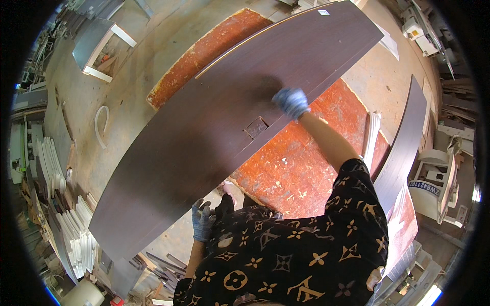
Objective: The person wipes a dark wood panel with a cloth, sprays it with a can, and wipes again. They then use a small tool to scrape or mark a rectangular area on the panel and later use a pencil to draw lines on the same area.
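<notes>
A long dark wood-grain panel [180, 141] lies before me across a worn red board [283, 172]. Near the panel's front edge is a small rectangular cutout [256, 128], and a white sticker [324, 12] sits at its far end. My right hand [291, 103], in a blue-and-white knit glove, is over the panel just beyond the cutout. It is blurred and looks balled; whether it holds anything is hidden. My left hand [203, 221], gloved alike, is beside the near edge at lower left, its fingers loosely bent and apart, with nothing visible in them.
Another dark panel [402, 141] leans at the right beside white strips [371, 135]. A machine [432, 183] stands farther right. Bundled white strips [78, 233] are stacked at lower left. On the floor are a box-like frame [100, 51] and a curved white strip [100, 126].
</notes>
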The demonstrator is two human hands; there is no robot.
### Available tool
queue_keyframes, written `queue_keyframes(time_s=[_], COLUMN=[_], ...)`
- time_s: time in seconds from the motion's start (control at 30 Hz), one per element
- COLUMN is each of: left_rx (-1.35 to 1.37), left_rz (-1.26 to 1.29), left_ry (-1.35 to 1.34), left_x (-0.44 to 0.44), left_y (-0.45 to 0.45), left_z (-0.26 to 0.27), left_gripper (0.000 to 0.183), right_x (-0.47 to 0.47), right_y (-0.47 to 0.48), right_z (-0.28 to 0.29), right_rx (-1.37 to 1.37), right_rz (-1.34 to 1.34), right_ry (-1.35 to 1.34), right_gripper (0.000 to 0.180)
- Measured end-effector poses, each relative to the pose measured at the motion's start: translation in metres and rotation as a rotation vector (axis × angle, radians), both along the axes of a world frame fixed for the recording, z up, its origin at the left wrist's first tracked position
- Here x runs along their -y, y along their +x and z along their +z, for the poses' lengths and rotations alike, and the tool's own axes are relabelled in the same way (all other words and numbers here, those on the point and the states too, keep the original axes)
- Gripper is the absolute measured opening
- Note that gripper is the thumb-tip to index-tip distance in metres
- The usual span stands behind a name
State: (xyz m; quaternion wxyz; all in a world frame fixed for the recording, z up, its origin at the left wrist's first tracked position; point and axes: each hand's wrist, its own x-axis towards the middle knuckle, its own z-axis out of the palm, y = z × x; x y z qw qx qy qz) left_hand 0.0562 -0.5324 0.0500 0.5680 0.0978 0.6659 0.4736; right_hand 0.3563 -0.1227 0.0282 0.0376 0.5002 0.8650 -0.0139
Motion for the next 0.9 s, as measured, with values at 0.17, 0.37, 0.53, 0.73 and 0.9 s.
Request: queue_keyframes(time_s=[0.17, 0.37, 0.53, 0.73, 0.9], left_rx=[0.02, -0.139, 0.061, -0.131, -0.279], left_rz=[0.026, -0.121, 0.04, -0.157, -0.278], left_ry=[0.0, 0.192, -0.005, 0.193, 0.297], left_x=[0.004, 0.032, 0.013, 0.017, 0.03], left_y=[-0.002, -0.02, -0.008, -0.019, -0.038], left_z=[0.001, -0.055, -0.019, -0.038, -0.062], left_gripper=[0.047, 0.043, 0.049, 0.047, 0.051], right_x=[-0.01, 0.041, 0.046, 0.104, 0.149], right_y=[0.034, -0.021, -0.026, -0.052, -0.082], right_z=[-0.037, -0.016, -0.02, -0.043, -0.034], right_rx=[-0.244, -0.116, -0.025, -1.113, -1.484], right_rz=[-0.201, -0.012, -0.121, -0.544, -0.803], right_ry=[0.148, -0.054, -0.018, -0.384, -0.876], right_gripper=[0.014, 0.014, 0.016, 0.022, 0.02])
